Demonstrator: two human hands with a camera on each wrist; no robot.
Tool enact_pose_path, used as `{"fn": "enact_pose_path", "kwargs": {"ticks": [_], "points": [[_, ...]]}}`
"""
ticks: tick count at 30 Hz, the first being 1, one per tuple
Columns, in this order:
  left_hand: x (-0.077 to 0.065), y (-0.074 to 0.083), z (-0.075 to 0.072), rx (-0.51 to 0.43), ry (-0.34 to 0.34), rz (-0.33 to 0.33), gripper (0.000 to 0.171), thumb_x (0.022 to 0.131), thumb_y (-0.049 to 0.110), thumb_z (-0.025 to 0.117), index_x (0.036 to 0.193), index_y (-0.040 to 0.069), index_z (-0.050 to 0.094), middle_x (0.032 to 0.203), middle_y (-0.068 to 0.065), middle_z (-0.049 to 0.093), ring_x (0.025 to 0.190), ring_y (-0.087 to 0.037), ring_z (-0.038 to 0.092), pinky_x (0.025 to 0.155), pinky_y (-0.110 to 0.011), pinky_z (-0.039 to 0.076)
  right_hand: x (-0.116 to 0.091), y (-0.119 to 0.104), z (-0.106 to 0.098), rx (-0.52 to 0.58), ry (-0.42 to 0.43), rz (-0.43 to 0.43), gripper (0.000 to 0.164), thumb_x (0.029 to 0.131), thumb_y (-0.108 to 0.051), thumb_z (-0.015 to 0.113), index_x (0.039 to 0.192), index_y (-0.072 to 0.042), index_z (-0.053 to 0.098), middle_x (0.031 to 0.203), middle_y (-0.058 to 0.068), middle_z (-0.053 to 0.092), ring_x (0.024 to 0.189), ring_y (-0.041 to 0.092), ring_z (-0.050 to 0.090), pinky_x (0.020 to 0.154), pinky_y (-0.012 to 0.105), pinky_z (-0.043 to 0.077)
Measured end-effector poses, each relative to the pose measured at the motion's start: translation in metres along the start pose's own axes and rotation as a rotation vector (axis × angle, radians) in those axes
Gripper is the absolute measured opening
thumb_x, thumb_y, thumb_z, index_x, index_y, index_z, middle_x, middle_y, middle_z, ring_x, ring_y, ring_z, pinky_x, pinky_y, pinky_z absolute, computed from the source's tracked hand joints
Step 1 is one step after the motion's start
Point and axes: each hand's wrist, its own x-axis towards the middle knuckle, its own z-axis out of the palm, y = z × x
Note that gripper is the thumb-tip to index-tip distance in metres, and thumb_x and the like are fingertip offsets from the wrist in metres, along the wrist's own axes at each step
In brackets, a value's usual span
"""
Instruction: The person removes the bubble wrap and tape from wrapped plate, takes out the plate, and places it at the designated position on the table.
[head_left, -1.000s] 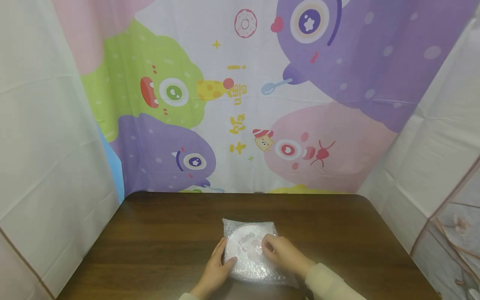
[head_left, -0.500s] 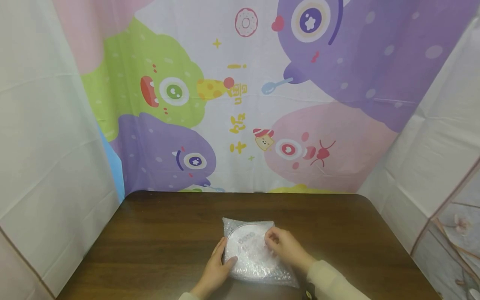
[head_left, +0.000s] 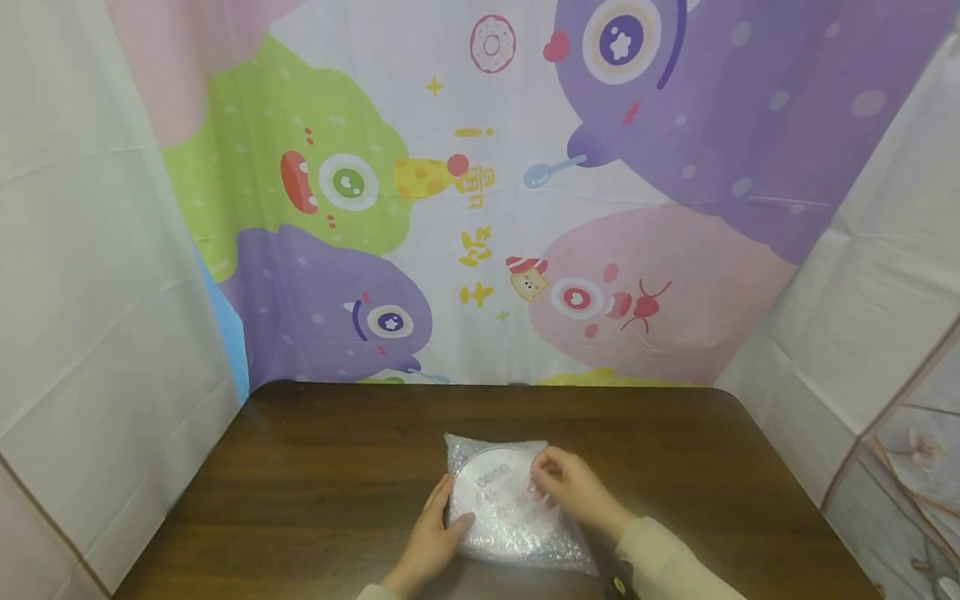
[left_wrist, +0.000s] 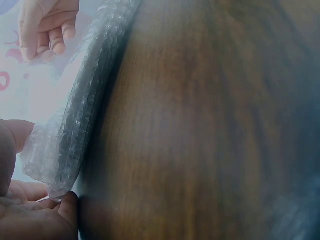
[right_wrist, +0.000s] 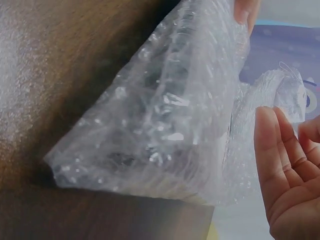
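A round white object in a bubble-wrap package (head_left: 498, 533) lies near the front of the dark wooden table. Its faint grey printing shows through the wrap. My left hand (head_left: 433, 533) holds the package's left side, thumb on top and fingers at the edge. In the left wrist view the fingertips meet the lower corner of the bubble wrap (left_wrist: 75, 110). At the upper right of the package, my right hand (head_left: 581, 496) has its fingers curled and pinches the wrap. A raised flap of bubble wrap (right_wrist: 265, 92) rises by its fingertips in the right wrist view.
The wooden table (head_left: 322, 483) reaches back to a hanging cloth (head_left: 465, 333) printed with cartoon monsters. Pale cloth walls (head_left: 97, 292) stand on both sides. A small dark item (head_left: 621, 579) with a yellow-green patch is beside the right sleeve.
My right hand has moved slightly right and away from me, off the middle of the package toward its upper right edge. The left hand and the package have stayed in place.
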Motion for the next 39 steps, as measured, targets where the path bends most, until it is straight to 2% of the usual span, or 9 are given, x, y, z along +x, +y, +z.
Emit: {"fn": "enact_pose_path", "kwargs": {"ticks": [8, 11, 15, 18, 24, 29, 32, 35, 39], "points": [[0.001, -0.001, -0.001, -0.01, -0.006, -0.004, 0.071, 0.089, 0.014, 0.066, 0.146, -0.011, 0.032, 0.156, -0.031, 0.026, 0.144, -0.051, 0.022, 0.117, -0.063, 0.018, 0.003, -0.009, -0.004, 0.028, 0.037, -0.005, 0.008, 0.097, -0.002, 0.054, 0.097, 0.005, 0.057, 0.085, 0.019, 0.067, 0.069, 0.014, 0.065, 0.059, 0.032, 0.061], [0.001, -0.001, 0.0, -0.005, -0.005, -0.004, 0.071, 0.089, 0.015, 0.066, 0.146, -0.011, 0.032, 0.156, -0.031, 0.026, 0.144, -0.05, 0.022, 0.117, -0.063, 0.018, 0.006, -0.008, -0.006, 0.059, 0.052, -0.036, 0.007, 0.097, -0.003, 0.055, 0.096, 0.004, 0.057, 0.083, 0.015, 0.066, 0.07, 0.012, 0.066, 0.061, 0.03, 0.061], [0.001, -0.001, 0.0, 0.003, 0.002, -0.004, 0.071, 0.089, 0.015, 0.066, 0.146, -0.01, 0.033, 0.155, -0.03, 0.027, 0.144, -0.05, 0.024, 0.117, -0.063, 0.019, 0.012, -0.004, -0.009, 0.075, 0.094, -0.124, 0.007, 0.097, -0.005, 0.055, 0.093, 0.001, 0.056, 0.077, 0.008, 0.066, 0.069, 0.009, 0.066, 0.062, 0.027, 0.061], [0.001, 0.0, 0.001, 0.003, 0.005, -0.002, 0.071, 0.089, 0.014, 0.067, 0.146, -0.01, 0.034, 0.155, -0.031, 0.028, 0.143, -0.05, 0.024, 0.117, -0.063, 0.019, 0.017, -0.006, -0.013, 0.079, 0.122, -0.145, 0.011, 0.098, -0.008, 0.056, 0.093, 0.001, 0.057, 0.077, 0.009, 0.066, 0.07, 0.008, 0.066, 0.064, 0.026, 0.061], [0.0, 0.0, 0.001, 0.009, 0.007, -0.003, 0.07, 0.089, 0.015, 0.066, 0.146, -0.01, 0.034, 0.155, -0.03, 0.028, 0.143, -0.05, 0.025, 0.117, -0.063, 0.02, 0.025, -0.011, -0.02, 0.132, 0.193, -0.057, 0.02, 0.099, -0.014, 0.057, 0.098, 0.006, 0.06, 0.084, 0.018, 0.068, 0.072, 0.009, 0.066, 0.069, 0.033, 0.062], [-0.001, 0.002, 0.0, 0.007, 0.01, -0.007, 0.07, 0.089, 0.015, 0.066, 0.146, -0.009, 0.034, 0.155, -0.03, 0.028, 0.143, -0.05, 0.024, 0.117, -0.064, 0.02, 0.03, -0.013, -0.024, 0.191, 0.249, -0.009, 0.021, 0.099, -0.013, 0.057, 0.098, 0.008, 0.061, 0.084, 0.011, 0.069, 0.074, 0.009, 0.067, 0.073, 0.036, 0.062], [-0.002, 0.002, 0.0, 0.01, 0.013, -0.005, 0.07, 0.089, 0.015, 0.067, 0.146, -0.009, 0.034, 0.155, -0.03, 0.029, 0.143, -0.05, 0.025, 0.116, -0.063, 0.02, 0.032, -0.013, -0.025, 0.212, 0.246, -0.004, 0.022, 0.099, -0.012, 0.055, 0.099, 0.009, 0.06, 0.086, 0.01, 0.069, 0.078, 0.009, 0.068, 0.079, 0.036, 0.062], [-0.001, 0.002, 0.001, 0.016, 0.019, -0.002, 0.07, 0.089, 0.014, 0.067, 0.146, -0.01, 0.034, 0.155, -0.03, 0.029, 0.143, -0.05, 0.026, 0.116, -0.063, 0.02, 0.033, -0.012, -0.026, 0.215, 0.238, -0.006, 0.022, 0.1, -0.011, 0.053, 0.101, 0.01, 0.059, 0.092, 0.014, 0.069, 0.083, 0.011, 0.069, 0.084, 0.04, 0.06], [-0.001, 0.002, 0.001, 0.013, 0.023, 0.0, 0.07, 0.088, 0.014, 0.067, 0.146, -0.01, 0.035, 0.155, -0.03, 0.03, 0.143, -0.05, 0.026, 0.116, -0.063, 0.02, 0.036, -0.009, -0.025, 0.186, 0.235, -0.011, 0.022, 0.101, -0.009, 0.051, 0.102, 0.011, 0.059, 0.1, 0.024, 0.067, 0.093, 0.022, 0.069, 0.09, 0.043, 0.058]]}}
